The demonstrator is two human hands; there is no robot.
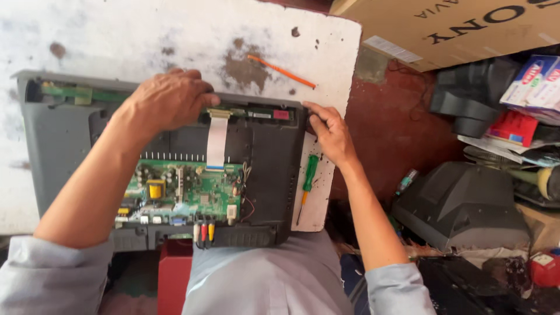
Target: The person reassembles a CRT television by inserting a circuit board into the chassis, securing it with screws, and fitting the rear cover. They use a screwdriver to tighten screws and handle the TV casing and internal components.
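- While the opened TV (175, 175) lies back-up on the white table (116, 35), its far edge is gripped by both hands.
- Left hand (169, 99) is curled over the top rim beside the white ribbon cable (216, 140); right hand (329, 131) is pinched on the top right corner.
- Pressure is best kept on the plastic frame, with the ribbon and green board (186, 189) left untouched.
- A green screwdriver (308, 181) lies just beside the set.
- Fingertips of both hands are hidden; the narrow strip board is possibly being held, though this cannot be confirmed.
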